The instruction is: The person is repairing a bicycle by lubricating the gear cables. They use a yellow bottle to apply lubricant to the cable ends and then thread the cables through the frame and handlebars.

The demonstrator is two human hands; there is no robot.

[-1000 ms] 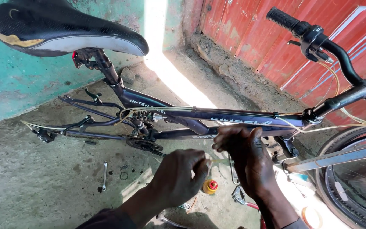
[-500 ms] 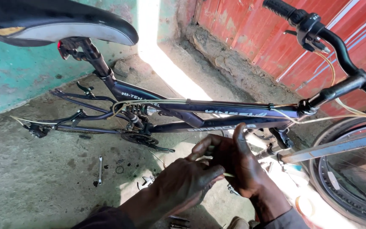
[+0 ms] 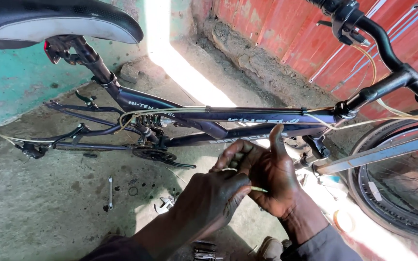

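Nearest to the camera, the 2 hands meet in the middle of the view, low in front of the bicycle. The left hand (image 3: 214, 198) comes from below, its fingers curled narrow and pinched on a thin pale cable (image 3: 259, 189), of which a short end sticks out to the right of the knuckles. The right hand (image 3: 267, 174) is touching the left one. Its thumb points up, and its fingers are bent closed around the same cable higher up, where it is mostly hidden between the hands. Dark sleeves cover both forearms at the bottom edge.

On the concrete floor (image 3: 49, 212) to the left of the hands lie a small spanner (image 3: 110, 192) and, nearer the hands, a small shiny metal part (image 3: 164, 204). A small round tin (image 3: 343, 220) lies on the floor at the right, beside the wheel (image 3: 393, 193).

Just behind the hands, the dark bicycle frame (image 3: 247, 117) runs across the view, with pale cables tied along its top tube. The chainring (image 3: 153, 154) is at the lower left of the frame, and the rear fork ends carry no wheel. The black saddle (image 3: 54, 21) is at the upper left, the handlebar (image 3: 378, 38) at the upper right.

Farthest away are a green wall (image 3: 10, 82) at the left and a red corrugated metal wall (image 3: 276, 34) at the right, with a strip of bright sunlight between them.
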